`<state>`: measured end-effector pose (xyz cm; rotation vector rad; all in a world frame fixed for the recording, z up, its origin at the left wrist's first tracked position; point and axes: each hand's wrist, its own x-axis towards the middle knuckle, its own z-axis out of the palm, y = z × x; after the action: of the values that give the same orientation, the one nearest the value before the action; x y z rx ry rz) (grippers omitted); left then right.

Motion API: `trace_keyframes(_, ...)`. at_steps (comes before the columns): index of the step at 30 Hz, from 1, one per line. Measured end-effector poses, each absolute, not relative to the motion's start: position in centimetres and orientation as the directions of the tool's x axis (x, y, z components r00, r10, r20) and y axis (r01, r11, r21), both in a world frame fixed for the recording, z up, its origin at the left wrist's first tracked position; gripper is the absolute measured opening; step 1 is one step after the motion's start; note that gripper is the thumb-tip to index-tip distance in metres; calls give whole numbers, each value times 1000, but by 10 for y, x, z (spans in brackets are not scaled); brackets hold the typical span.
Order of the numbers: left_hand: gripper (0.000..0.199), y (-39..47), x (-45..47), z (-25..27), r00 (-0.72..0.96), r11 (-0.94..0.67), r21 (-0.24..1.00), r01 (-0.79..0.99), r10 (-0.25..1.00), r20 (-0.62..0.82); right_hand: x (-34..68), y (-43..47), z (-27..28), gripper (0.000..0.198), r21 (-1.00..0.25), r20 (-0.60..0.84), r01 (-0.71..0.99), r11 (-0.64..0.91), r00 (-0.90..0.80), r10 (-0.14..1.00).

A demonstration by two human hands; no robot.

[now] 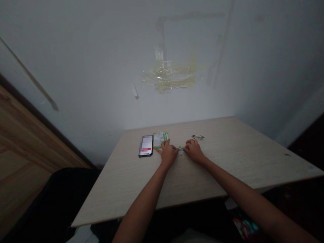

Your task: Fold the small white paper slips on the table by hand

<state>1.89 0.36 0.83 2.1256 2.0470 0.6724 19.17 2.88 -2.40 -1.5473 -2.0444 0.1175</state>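
— Fingers (185,147) of your two hands converge on what?

— On the green-and-white slip (180,151), lying between them on the table (121,185). Your left hand (169,154) meets it from one side, your right hand (194,152) from the other; neither is clearly nearer. Left fingers are partly spread, right ones curled together; whether either pinches the slip cannot be told.

— Its long axis?

— Uncertain: your fingertips hide its ends.

— Edges and room?

— Toward you, table surface runs to the near edge, crossed by your forearms (146,195); more extends rightward. Your left hand overlaps the packet's (160,136) near side, the phone (146,145) just left of it. Beyond your right hand lies a scrap (198,137), apart; farthest, the wall (88,84) bears tape (174,76).
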Motion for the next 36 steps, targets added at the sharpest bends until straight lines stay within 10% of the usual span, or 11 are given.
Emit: trace_keyframes(36, 24, 8, 20, 4, -29, -65, 360, 931, 968, 248, 187, 19, -12, 22, -418, 345, 859, 295, -150, 927)
